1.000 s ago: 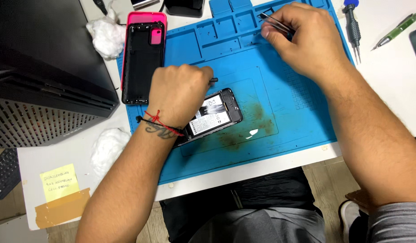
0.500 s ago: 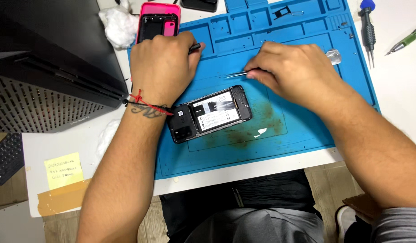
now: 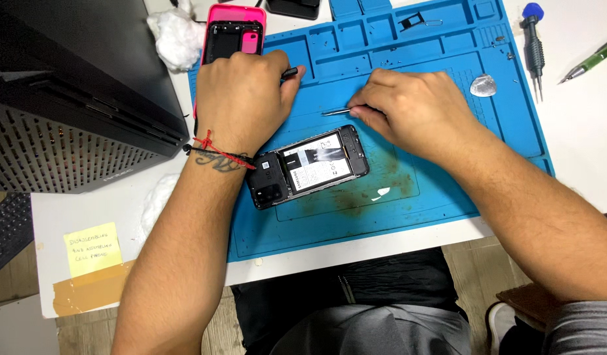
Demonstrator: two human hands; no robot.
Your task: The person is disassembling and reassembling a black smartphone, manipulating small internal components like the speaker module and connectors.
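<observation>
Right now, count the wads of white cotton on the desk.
2. One white wad lies at the top, left of the pink phone case. The other white wad sits beside the left forearm. More may be hidden under the arms.

1. This is a phone repair bench in a small electronics workshop.
2. A blue repair mat [image 3: 448, 190] with moulded compartments along its far edge covers the white table [image 3: 579, 158].
3. An opened phone [image 3: 310, 167] with its back off lies on the mat, and a pink phone case [image 3: 234, 33] lies at the mat's far left corner.
4. A precision screwdriver [image 3: 533, 46] and a green pen-like tool [image 3: 589, 60] lie beside the mat.
5. A black perforated computer case [image 3: 60, 112] stands at the left.
</observation>
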